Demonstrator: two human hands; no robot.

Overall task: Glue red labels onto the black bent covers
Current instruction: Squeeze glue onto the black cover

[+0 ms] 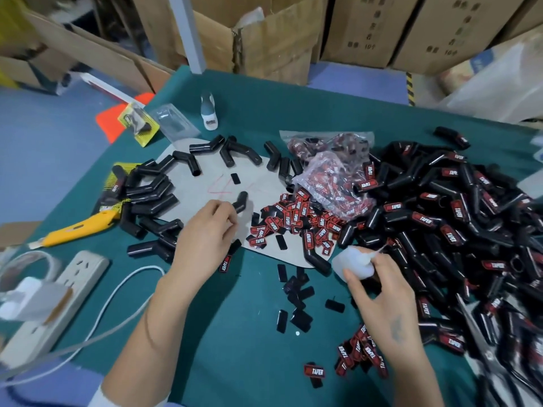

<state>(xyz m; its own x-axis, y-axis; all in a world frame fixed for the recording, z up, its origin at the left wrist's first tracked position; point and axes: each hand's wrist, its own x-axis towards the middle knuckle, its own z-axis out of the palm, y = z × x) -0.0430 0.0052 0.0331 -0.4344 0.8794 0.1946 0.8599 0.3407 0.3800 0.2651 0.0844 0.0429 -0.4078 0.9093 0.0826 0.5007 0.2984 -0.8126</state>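
- The left hand (205, 230) has its fingers curled, pinching 1 black bent cover (241, 201) at its lower end above the grey card sheet (202, 183).
- The right hand (382, 292) grips a small translucent glue bottle (351, 261), fingers wrapped round it, its nozzle pointing up and to the right.
- Loose red labels (296, 221) lie in a heap on the card's right edge, between the 2 hands; a second small cluster (360, 352) sits on the green table (235, 333) under the right wrist.
- A few labels lying black side up (296, 298) are scattered on the cloth between the forearms.
- Unlabelled covers (150, 195) ring the card on its left and far sides.
- A big pile of labelled covers (458, 230) fills the right of the table, just beside the right hand.
- 2 clear bags of labels (329, 168) lie between the card and that pile.
- A yellow utility knife (79, 227) and a white power strip (58, 295) with a cable lie to the left.
- A second glue bottle (208, 111) stands at the far side; cardboard boxes (264, 33) line the floor behind.
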